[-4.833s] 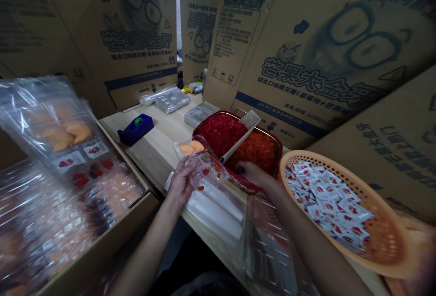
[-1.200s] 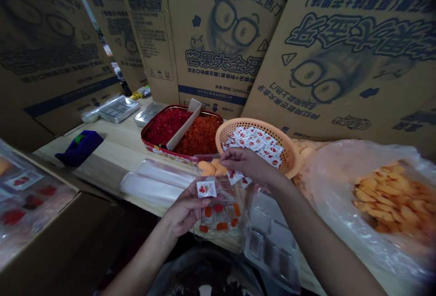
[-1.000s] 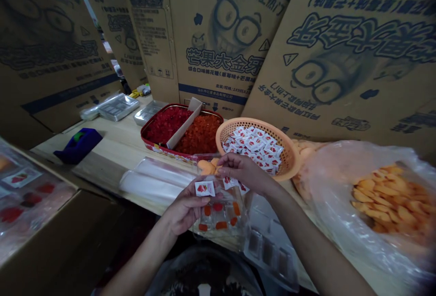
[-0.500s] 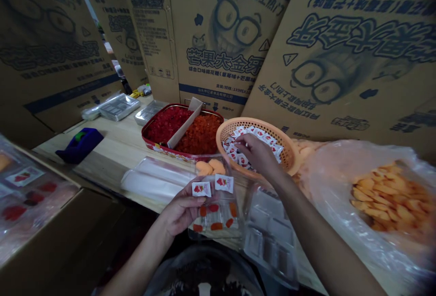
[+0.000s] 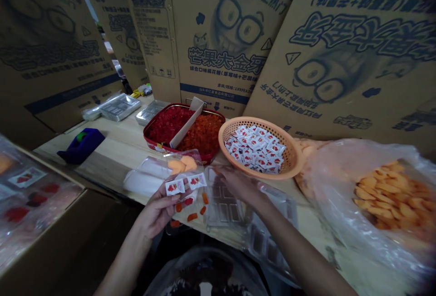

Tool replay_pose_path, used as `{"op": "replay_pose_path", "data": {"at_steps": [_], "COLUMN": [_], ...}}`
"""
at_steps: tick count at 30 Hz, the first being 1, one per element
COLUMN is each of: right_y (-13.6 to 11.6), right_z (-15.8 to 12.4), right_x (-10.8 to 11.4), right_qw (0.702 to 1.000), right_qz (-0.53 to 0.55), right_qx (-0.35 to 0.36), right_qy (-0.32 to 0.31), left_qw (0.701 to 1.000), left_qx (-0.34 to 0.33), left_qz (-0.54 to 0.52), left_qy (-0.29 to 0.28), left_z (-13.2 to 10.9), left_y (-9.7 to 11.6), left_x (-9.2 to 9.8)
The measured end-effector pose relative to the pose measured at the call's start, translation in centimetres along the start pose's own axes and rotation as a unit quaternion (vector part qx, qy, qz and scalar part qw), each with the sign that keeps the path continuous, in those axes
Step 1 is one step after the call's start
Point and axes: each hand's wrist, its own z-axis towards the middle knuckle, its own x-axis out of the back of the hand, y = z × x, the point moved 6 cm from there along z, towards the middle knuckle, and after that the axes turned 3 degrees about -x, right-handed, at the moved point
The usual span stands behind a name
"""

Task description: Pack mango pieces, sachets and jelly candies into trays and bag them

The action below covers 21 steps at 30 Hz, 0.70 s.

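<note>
My left hand (image 5: 160, 207) grips a clear plastic tray (image 5: 195, 196) by its left side. Two white sachets with red fruit prints (image 5: 175, 187) lie across its middle, by my fingertips. Orange slices (image 5: 183, 164) sit at its far end, and small orange and red pieces (image 5: 192, 217) at its near end. My right hand (image 5: 236, 183) reaches over another clear compartmented tray (image 5: 225, 205), fingers stretched toward its far edge; its thumb is hidden. Just beyond that hand stands an orange perforated basket (image 5: 295, 157) full of similar sachets (image 5: 255, 146).
A red tin (image 5: 150, 142) with a white divider holds red and orange pieces. At right lies an open plastic bag (image 5: 327, 168) of orange slices. More clear trays (image 5: 272, 241) lie nearby. A blue tape dispenser (image 5: 80, 146) and a carton (image 5: 73, 209) are at left; printed cardboard (image 5: 221, 37) stands behind.
My right hand has left the basket of sachets and come nearer, over the clear tray. My left hand has moved left with the filled tray, uncovering the clear tray beside it.
</note>
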Motion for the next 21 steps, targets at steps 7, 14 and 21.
{"op": "replay_pose_path", "data": {"at_steps": [7,14,21], "right_y": [1.9,2.5,1.2], "right_z": [2.6,2.6,2.3], "right_x": [-4.4,-4.9,-3.6], "right_qw": [0.974,0.969,0.973], "right_qz": [-0.203,-0.217,-0.147], "right_qx": [-0.023,0.004,0.037], "right_qy": [0.101,0.12,0.175], "left_qw": [0.999,0.999,0.999], "left_qx": [0.0,-0.009,-0.017], "left_qz": [-0.016,-0.026,-0.041], "left_qy": [0.046,0.044,0.021], "left_z": [-1.0,-1.1,-0.7], "left_y": [0.5,0.6,1.1], "left_x": [1.5,2.6,3.9]}}
